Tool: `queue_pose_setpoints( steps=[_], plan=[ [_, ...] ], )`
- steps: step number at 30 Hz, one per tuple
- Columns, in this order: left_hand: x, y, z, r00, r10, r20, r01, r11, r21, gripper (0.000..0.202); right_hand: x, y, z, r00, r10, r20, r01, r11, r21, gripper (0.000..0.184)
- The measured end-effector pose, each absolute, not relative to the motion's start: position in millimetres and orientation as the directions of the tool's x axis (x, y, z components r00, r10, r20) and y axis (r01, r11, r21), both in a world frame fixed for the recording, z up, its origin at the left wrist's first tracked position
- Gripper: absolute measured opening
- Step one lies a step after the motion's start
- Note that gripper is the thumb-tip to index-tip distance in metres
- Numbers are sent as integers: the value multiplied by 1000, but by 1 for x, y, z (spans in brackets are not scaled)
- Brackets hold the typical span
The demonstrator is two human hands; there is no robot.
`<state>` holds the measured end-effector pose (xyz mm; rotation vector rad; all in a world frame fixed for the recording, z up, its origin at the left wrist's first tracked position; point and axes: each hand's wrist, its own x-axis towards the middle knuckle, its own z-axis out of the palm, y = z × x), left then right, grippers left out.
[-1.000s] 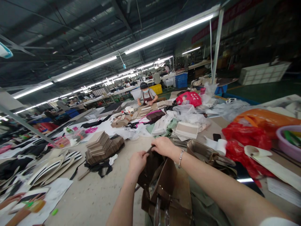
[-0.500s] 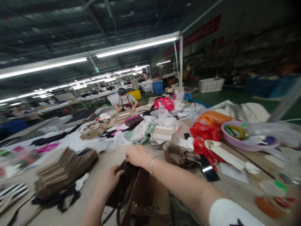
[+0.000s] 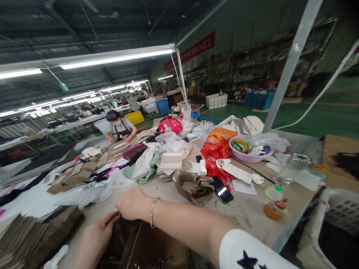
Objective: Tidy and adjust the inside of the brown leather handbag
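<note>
A brown bag (image 3: pixel 148 244) with small metal studs stands at the bottom of the head view, its mouth open. My left hand (image 3: pixel 98 233) pinches the far left edge of the bag between thumb and fingers. Close beside it, my right hand (image 3: pixel 132 203) is closed on the same edge, its fingers mostly hidden behind the back of the hand. My right arm, with a bangle at the wrist, passes over the bag and covers part of it. Right of the arm lies a smaller brown bag piece (image 3: pixel 182 183) with straps, touching a black phone (image 3: pixel 222 189).
Stacks of brown pieces (image 3: pixel 33 239) lie at the left. Beyond are plastic bags, stacked cards (image 3: pixel 171 161), red bags (image 3: pixel 214 151) and a purple basin (image 3: pixel 252 156). A glass jar (image 3: pixel 293 170) and glue pot (image 3: pixel 275 210) stand right. A co-worker (image 3: pixel 120 127) works across the table.
The view has swung to the right, so the table's right edge and a white basket now show. Both hands stay on the bag's edge, and my left hand has come closer to the right.
</note>
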<state>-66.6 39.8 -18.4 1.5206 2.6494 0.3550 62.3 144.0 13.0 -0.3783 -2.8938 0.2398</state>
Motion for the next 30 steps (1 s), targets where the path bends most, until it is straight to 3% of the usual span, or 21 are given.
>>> queue_pose_setpoints(
  steps=[7, 12, 22, 30],
  plan=[
    [-68, 28, -15, -487, 873, -30, 836, 476, 273, 30, 64, 141, 16, -949, 272, 157, 244, 954, -175, 16],
    [-60, -10, 1, -470, 878, -90, 789, 463, 403, 32, 72, 137, 18, -926, 335, 175, 313, 939, -144, 23],
    [-62, -63, -24, -574, 816, 65, 648, 404, 645, 34, 62, 138, 5, -911, 373, 176, 354, 926, -131, 25],
    [-61, -64, -39, -675, 716, 181, 636, 439, 635, 33, 62, 136, 10, -915, 357, 186, 335, 932, -137, 25]
  ],
)
